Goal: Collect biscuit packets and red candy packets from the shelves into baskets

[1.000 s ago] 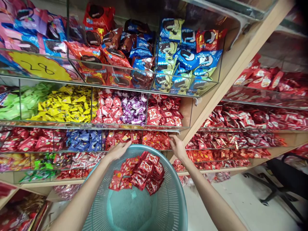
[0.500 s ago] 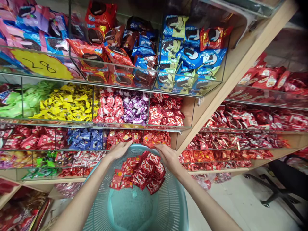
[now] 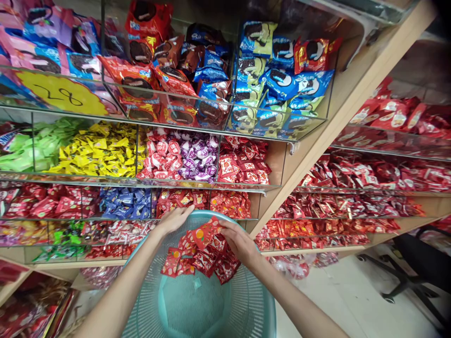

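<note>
A teal plastic basket (image 3: 271,300) stands tilted against the lower shelves. Red candy packets (image 3: 207,258) lie on its far inner wall. My left hand (image 3: 176,219) is closed on the basket's far rim, left of centre. Over the basket's inside, right of centre, my right hand (image 3: 239,240) pinches a red packet with orange fruit prints (image 3: 205,233). Just beyond the rim are shelf compartments of red packets (image 3: 230,203).
Clear-fronted shelves (image 3: 246,185) of wrapped candies and cookies rise ahead. A slanting wooden panel (image 3: 299,164) divides them from more red candies at right. A black wheeled chair (image 3: 419,267) stands at lower right.
My right hand has come from the shelf edge at the rim back over the basket, with a red packet now in its fingers. My left hand has stayed on the rim.
</note>
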Tool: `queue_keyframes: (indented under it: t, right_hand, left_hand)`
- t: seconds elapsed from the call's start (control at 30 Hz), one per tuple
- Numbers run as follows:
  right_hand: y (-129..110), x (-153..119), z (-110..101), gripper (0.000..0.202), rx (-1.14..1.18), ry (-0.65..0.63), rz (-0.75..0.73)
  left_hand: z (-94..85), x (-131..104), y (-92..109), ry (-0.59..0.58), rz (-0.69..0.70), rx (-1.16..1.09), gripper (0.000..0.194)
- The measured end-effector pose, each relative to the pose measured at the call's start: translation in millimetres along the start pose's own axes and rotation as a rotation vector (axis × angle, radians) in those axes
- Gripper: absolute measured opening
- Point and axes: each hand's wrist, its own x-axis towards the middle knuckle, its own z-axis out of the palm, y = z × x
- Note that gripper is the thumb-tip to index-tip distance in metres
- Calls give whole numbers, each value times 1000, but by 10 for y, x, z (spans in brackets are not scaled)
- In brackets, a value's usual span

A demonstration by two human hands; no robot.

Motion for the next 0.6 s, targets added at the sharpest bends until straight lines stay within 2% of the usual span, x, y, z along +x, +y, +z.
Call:
queue_keyframes:
  t: [0.17, 0.33, 0.47, 0.6]
  right_hand:
    - [-53, 36, 11, 33, -9, -71, 25]
    - [-220, 215, 89, 21, 20, -69, 122]
    - [-441, 311, 312, 16, 52, -144, 223]
    - [-626, 351, 631, 12, -27, -330, 256]
  left_hand:
    - [6, 0, -4, 4, 3, -4, 74]
    - [11, 9, -9, 6, -10, 2, 72]
    - [10, 3, 3, 9, 7, -7, 71]
    - [15, -3, 5, 13, 3, -9, 73]
